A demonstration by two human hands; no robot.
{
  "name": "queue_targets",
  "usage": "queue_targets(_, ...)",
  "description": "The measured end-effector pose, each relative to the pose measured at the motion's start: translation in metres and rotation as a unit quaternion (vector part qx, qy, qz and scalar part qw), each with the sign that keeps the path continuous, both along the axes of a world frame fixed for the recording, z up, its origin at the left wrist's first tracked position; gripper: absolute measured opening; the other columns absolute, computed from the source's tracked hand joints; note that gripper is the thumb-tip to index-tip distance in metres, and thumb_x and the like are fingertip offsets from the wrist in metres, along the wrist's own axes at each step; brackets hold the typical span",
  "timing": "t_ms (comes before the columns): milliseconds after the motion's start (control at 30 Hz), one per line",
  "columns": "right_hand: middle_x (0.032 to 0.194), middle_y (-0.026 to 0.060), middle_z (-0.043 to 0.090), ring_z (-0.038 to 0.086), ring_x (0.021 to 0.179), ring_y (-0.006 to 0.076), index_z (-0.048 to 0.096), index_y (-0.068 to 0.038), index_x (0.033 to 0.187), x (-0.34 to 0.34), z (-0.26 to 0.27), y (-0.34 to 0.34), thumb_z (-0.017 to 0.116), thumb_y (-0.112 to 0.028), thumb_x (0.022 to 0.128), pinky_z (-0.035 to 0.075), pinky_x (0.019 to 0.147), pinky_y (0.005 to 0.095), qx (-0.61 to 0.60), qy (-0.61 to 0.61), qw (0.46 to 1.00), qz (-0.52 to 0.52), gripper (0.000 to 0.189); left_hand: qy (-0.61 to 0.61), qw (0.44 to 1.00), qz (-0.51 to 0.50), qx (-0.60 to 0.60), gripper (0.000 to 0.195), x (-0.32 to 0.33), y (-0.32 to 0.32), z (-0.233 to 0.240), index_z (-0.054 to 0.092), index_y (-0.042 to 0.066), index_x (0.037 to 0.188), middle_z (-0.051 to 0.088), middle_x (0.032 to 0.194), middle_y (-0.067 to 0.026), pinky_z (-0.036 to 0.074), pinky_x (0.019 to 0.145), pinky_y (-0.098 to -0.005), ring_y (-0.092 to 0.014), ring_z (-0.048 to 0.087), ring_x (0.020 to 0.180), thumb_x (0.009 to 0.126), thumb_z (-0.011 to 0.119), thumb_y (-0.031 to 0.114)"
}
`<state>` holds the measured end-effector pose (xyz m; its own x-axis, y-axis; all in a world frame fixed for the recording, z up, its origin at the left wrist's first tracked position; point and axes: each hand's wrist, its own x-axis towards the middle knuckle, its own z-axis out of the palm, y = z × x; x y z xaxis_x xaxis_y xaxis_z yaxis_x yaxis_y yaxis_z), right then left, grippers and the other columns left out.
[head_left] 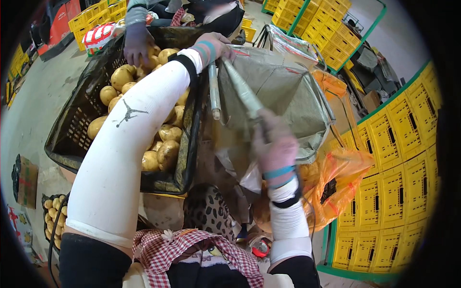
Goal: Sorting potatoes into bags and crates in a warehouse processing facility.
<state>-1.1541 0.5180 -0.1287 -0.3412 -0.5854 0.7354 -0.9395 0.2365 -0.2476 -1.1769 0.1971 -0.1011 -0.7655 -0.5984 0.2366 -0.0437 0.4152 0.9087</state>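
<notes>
My left hand (212, 45), in a pink and teal glove, reaches across the potato crate to the far end of a wrapped bar (241, 84) at the mouth of a grey woven sack (273, 77); whether it grips the bar cannot be told. Blurred by motion, my right hand (275, 144) is closed round the near end of the same bar. A second wrapped bar (214, 90) stands beside the crate. Potatoes (169, 133) lie in the black-lined crate (63, 144) under my left forearm.
Across the crate, another person's gloved hand (138, 45) touches potatoes. An orange mesh bag (342, 180) hangs at the right near stacked yellow crates (389, 201). More yellow crates (327, 25) stand behind the sack. A smaller container of potatoes (54, 216) sits low at the left.
</notes>
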Motion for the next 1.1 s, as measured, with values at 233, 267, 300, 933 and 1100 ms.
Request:
queue_targets(233, 0.084, 0.0110, 0.063, 0.063, 0.081, 0.0290, 0.063, -0.005, 0.100, -0.011, 0.077, 0.019, 0.061, -0.004, 0.083, 0.050, 0.076, 0.0391, -0.139, -0.172, 0.975, -0.022, 0.017, -0.026, 0.999, 0.041, -0.005, 0.044, 0.014, -0.007, -0.001, 0.070, 0.000, 0.099, 0.070, 0.090, -0.0087, 0.051, 0.077, -0.0286, -0.016, 0.065, 0.082, 0.059, 0.084, 0.011)
queue_targets(267, 0.086, 0.0098, 0.063, 0.063, 0.082, 0.0280, 0.064, -0.005, 0.100, 0.002, 0.068, 0.017, 0.062, -0.006, 0.083, 0.051, 0.077, 0.0389, -0.120, -0.007, 0.992, 0.040, 0.017, -0.017, 0.999, 0.027, 0.036, 0.043, 0.013, -0.010, -0.003, 0.070, 0.000, 0.099, 0.069, 0.089, -0.0087, 0.051, 0.077, -0.0287, -0.016, 0.065, 0.081, 0.060, 0.084, 0.011)
queue_targets(300, 0.087, 0.0086, 0.063, 0.063, 0.083, 0.0269, 0.064, -0.006, 0.101, 0.012, 0.057, 0.024, 0.062, -0.007, 0.083, 0.051, 0.079, 0.0387, -0.089, 0.159, 0.979, 0.087, 0.018, -0.023, 0.999, 0.027, 0.003, 0.043, 0.007, 0.010, 0.004, 0.069, -0.001, 0.100, 0.069, 0.088, -0.0076, 0.050, 0.076, -0.0283, -0.016, 0.064, 0.080, 0.061, 0.084, 0.010)
queue_targets(933, 0.105, 0.0119, 0.064, 0.062, 0.099, 0.0287, 0.061, -0.008, 0.121, 0.020, 0.054, 0.032, 0.070, -0.014, 0.080, 0.050, 0.085, 0.0418, 0.072, 0.210, 0.973, 0.057, 0.043, -0.038, 0.998, 0.035, -0.043, 0.033, -0.001, 0.018, 0.006, 0.068, -0.001, 0.099, 0.069, 0.082, -0.0061, 0.051, 0.070, -0.0269, -0.013, 0.063, 0.074, 0.067, 0.074, 0.005)
queue_targets(1100, 0.091, 0.0101, 0.064, 0.063, 0.079, 0.0256, 0.061, -0.002, 0.116, -0.037, 0.045, 0.002, 0.069, -0.008, 0.080, 0.051, 0.073, 0.0324, 0.105, 0.160, 0.981, -0.014, 0.037, -0.038, 0.997, 0.059, -0.022, 0.044, 0.006, 0.008, -0.001, 0.069, 0.002, 0.100, 0.069, 0.083, -0.0053, 0.051, 0.069, -0.0249, -0.012, 0.063, 0.074, 0.061, 0.085, 0.014)
